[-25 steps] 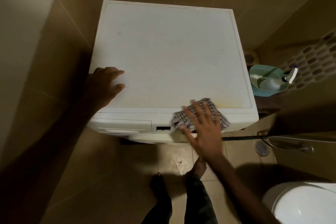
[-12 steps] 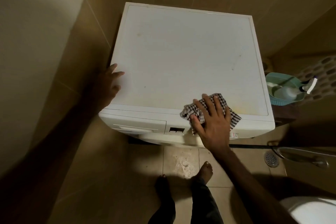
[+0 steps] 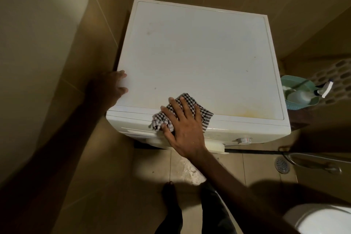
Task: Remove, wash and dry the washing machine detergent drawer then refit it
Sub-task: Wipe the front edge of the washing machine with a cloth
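I see the detergent drawer (image 3: 138,132) seated in the front panel of the washing machine (image 3: 199,59), at its front left corner, its face flush and partly covered by a checked cloth (image 3: 206,118). My right hand (image 3: 185,125) lies flat on that cloth with fingers spread and straight, pressing it over the front edge of the machine's top, the thumb reaching down onto the front panel. My left hand (image 3: 112,88) rests on the left edge of the top near the front corner, fingers relaxed and holding nothing. A control dial (image 3: 244,140) shows on the panel toward the front right corner. Beside the machine's right edge a teal basket (image 3: 288,85) holds a spray bottle (image 3: 303,95). On the tiled floor I see a drain (image 3: 282,165), a toilet (image 3: 322,220) at the lower right, and my bare foot (image 3: 169,192).
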The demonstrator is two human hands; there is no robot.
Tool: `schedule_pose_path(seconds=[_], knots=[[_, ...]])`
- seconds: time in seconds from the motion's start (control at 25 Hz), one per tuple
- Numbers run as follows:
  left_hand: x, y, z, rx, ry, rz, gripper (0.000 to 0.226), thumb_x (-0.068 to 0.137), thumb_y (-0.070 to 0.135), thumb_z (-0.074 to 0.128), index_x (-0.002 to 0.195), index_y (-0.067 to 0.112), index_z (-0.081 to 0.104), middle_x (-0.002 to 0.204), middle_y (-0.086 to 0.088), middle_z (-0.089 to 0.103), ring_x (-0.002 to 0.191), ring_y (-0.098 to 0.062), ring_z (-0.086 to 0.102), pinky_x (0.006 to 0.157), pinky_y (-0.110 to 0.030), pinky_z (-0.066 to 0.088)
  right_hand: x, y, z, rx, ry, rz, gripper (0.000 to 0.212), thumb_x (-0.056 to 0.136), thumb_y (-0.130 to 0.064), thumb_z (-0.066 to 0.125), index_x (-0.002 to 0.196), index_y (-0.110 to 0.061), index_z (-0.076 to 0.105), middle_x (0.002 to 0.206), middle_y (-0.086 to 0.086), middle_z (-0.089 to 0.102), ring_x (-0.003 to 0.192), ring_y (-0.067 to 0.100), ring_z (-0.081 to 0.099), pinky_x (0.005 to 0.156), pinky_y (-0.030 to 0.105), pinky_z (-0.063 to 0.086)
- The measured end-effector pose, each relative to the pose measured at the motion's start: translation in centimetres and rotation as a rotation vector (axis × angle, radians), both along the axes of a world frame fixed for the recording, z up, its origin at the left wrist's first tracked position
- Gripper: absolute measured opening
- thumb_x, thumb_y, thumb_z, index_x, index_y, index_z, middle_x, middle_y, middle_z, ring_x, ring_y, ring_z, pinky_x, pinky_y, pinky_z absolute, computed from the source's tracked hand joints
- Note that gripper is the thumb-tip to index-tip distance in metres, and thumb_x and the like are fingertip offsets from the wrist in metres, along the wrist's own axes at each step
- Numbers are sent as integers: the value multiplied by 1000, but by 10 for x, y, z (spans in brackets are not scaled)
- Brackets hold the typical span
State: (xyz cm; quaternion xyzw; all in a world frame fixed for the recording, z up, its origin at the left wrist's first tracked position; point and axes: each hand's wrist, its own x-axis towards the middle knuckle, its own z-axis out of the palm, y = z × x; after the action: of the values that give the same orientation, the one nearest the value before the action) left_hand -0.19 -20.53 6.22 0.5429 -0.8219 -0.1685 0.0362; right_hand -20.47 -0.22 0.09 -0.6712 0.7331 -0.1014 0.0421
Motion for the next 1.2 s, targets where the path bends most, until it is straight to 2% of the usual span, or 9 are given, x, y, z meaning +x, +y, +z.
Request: schedule_pose_path(seconds=[0.2,0.36,0.56,0.64,0.76,0.84,0.92,1.04,1.2], knots=[[1,-5,-1,13,31,25,46,95,18,62,140,11,58,148,-7,56,136,-29,52,116,-38,35,79,-86,8,66,-53,50,69,107,-60,26,164,-22,25,173,6,19,161,28,11,127,62,7],[5,-3,11,162,173,138,41,101,17,51,141,14,59,145,-8,59,130,-29,56,115,-39,40,74,-64,-4,-19,-90,293,63,105,-54,45,154,-16,46,170,5,30,159,23,20,129,52,11],[31,3,16,593,851,529,41,102,25,53,142,20,56,139,-1,60,127,-19,58,101,-38,50,85,-106,0,-49,-123,185,57,104,-56,46,150,-25,55,166,4,39,156,25,29,128,53,13],[35,12,10,615,936,654,36,104,23,52,139,18,59,135,-5,64,117,-17,64,86,-29,52,107,-118,-2,-25,-57,280,61,106,-56,39,157,-24,44,169,6,33,158,25,24,128,54,11],[32,19,10,678,900,754,32,106,19,48,135,11,59,127,-8,66,97,-11,64,70,-21,47,98,-118,-13,-89,-35,544,66,107,-54,39,161,-17,36,169,7,32,159,23,22,129,51,8],[26,20,13,631,792,724,27,104,17,49,126,12,65,122,-10,68,97,-16,64,72,-24,49,86,-132,-13,-81,-84,633,66,105,-55,45,158,-16,40,167,8,36,158,23,23,130,50,6],[20,24,16,508,732,666,27,103,13,49,123,15,65,118,-10,69,98,-20,65,83,-29,53,87,-154,-10,-39,-113,591,67,101,-58,51,154,-16,46,166,10,37,158,26,25,129,53,9],[22,25,21,389,739,709,27,102,12,46,121,15,65,104,-8,68,79,-14,62,72,-29,52,92,-194,-1,36,-61,355,71,95,-71,46,148,-24,56,169,7,31,159,29,19,126,62,10],[30,30,29,339,651,714,38,108,24,39,129,0,61,127,-20,64,110,-31,62,94,-39,47,109,-226,25,230,93,277,81,88,-78,47,149,-26,54,166,1,36,159,28,12,123,70,9]])
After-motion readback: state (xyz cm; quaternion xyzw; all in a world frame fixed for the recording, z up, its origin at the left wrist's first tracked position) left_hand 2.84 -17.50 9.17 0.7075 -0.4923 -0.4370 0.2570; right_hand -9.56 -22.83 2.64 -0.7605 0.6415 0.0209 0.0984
